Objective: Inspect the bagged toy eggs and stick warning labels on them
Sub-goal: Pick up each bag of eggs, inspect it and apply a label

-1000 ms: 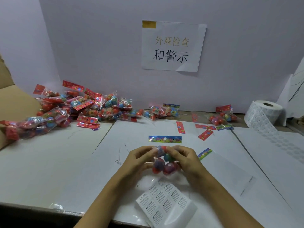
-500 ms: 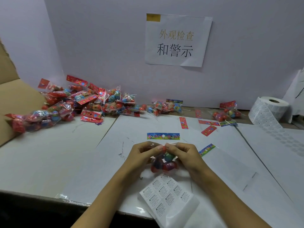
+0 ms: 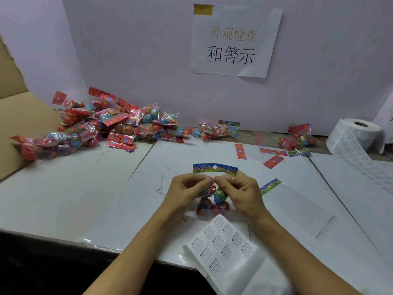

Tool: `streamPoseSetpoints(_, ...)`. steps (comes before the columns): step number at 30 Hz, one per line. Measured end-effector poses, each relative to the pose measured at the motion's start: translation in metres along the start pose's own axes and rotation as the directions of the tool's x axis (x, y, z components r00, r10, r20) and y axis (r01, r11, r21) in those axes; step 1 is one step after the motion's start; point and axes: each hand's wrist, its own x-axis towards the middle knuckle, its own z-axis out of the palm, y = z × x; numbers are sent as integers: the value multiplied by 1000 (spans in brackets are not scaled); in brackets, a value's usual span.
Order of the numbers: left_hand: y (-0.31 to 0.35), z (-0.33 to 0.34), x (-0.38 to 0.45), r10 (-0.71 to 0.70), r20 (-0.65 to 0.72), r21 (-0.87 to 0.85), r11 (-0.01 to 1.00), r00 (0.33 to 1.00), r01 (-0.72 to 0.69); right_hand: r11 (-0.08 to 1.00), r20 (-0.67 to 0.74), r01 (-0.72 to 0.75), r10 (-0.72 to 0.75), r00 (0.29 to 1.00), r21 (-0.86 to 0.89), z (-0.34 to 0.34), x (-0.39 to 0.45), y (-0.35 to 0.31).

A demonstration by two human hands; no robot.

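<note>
Pinching a bag of toy eggs (image 3: 212, 199), apparently at its neck, left hand (image 3: 187, 192) and right hand (image 3: 240, 192) meet just beyond the warning-label sheet (image 3: 223, 245).

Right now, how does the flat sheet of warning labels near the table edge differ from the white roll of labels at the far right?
The flat sheet of warning labels lies spread near the table edge, its print legible; the white roll of labels is wound on a core, with a strip trailing off. The sheet lies just below both hands; the roll sits far from them. Both carry small white labels.
</note>
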Motion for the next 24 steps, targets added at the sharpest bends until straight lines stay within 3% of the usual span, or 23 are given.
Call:
streamPoseSetpoints(7,0,-1,0,-71,33,32,997,997,70,991,-201,-94,111,973,91,-6,8,4)
streamPoseSetpoints(11,2,0,1,-39,-9,65,997,999,40,974,-200,-180,206,958,138,-10,9,4)
streamPoseSetpoints(15,2,-6,3,12,-185,31,1000,983,-6,932,-51,-334,344,938,144,-15,12,3)
streamPoseSetpoints(18,-1,-9,6,58,-299,154,988,953,-12,901,79,-420,413,907,106,-20,11,2)
streamPoseSetpoints(21,-6,-9,6,156,-348,404,915,924,-2,918,265,-397,381,886,4,-25,7,0)
streamPoseSetpoints(24,-8,-11,6,168,-374,443,897,912,17,936,445,-328,349,825,-126,-33,3,-5)
